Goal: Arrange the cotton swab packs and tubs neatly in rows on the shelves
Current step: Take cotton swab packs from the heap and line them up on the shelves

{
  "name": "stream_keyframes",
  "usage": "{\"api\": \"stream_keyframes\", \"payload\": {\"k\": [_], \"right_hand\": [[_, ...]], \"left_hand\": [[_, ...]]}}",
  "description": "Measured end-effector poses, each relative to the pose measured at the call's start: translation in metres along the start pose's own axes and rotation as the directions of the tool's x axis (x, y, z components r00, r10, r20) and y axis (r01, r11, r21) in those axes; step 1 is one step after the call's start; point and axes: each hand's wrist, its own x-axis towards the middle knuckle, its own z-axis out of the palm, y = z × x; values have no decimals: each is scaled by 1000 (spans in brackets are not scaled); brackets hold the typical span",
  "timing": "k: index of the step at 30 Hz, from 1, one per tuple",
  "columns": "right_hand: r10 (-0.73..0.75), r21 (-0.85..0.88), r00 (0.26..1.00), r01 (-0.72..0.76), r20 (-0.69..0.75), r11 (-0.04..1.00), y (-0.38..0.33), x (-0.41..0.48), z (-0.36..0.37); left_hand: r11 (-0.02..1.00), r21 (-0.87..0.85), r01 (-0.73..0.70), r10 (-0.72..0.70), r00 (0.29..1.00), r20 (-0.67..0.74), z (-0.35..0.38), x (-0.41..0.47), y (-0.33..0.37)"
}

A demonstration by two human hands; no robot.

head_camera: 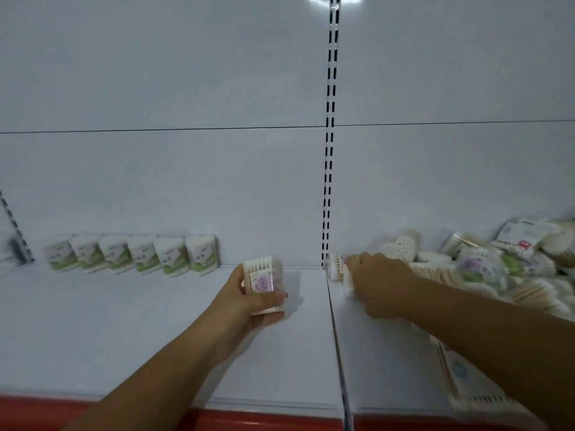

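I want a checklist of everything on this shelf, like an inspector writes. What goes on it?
Surface: white shelf, two boards meeting at a seam.
Job's things: six green-label swab packs in a row, back left; purple-rose swab pack and blurred swab pack in the hands.
Clutter: jumbled pile of swab packs at right, heart-shaped tub at its edge.
Grippers: left hand grips the purple-rose pack; right hand grips the blurred one.
Cables: nothing seen.
Surroundings: white back panel, slotted upright, red shelf edge.

The shelf (124, 331) is white with a red front strip (273, 419) — its upright (329, 150) slotted in black. The tubs (169, 255) are white with green labels; the pack (263, 283) in the left hand (245, 306) bears a purple rose on white.
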Motion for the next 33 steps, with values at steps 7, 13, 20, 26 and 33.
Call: {"api": "stream_keyframes", "payload": {"k": [7, 13, 20, 26, 33], "right_hand": [[-187, -157, 920, 140, -345, 978, 2, 17, 26], [-132, 226, 956, 194, -263, 955, -34, 12, -38], [-54, 944, 975, -223, 217, -242, -157, 34, -66], [-254, 968, 963, -147, 92, -206, -323, 84, -81], [-38, 993, 998, 42, -46, -109, -425, 159, -77]], "left_hand": [[1000, -4, -7, 6, 993, -114, -33, -27, 18], [998, -61, -35, 23, 981, -193, -73, -42, 23], [993, 120, -7, 25, 988, -149, -153, -52, 40], [929, 369, 13, 100, 953, -286, -313, -67, 80], [867, 499, 4, 182, 929, -323, -438, -12, 117]]}}
